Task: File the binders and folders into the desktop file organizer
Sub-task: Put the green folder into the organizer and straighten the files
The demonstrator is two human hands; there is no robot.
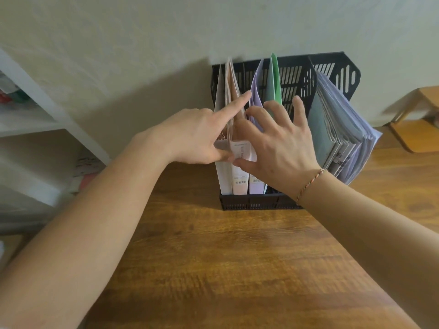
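Observation:
A black mesh file organizer (pixel 251 205) stands on the wooden desk against the wall. Its left slots hold a white binder (pixel 223 179), a pink binder (pixel 240 176), a purple binder (pixel 256 91) and a green folder (pixel 274 81), all upright. My left hand (pixel 190 136) grips the top front of the pink binder, thumb on its spine, index finger stretched along its top edge. My right hand (pixel 282 143) has its fingers spread over the tops of the purple binder and green folder, thumb touching the pink spine. A thick stack of grey and lilac folders (pixel 337 129) fills the right slot, leaning out to the right.
The wooden desk (pixel 225 269) stretches from the organizer toward me. A white shelf unit (pixel 28 119) with blurred items stands at the left. A light wooden piece of furniture (pixel 418 129) sits at the far right by the wall.

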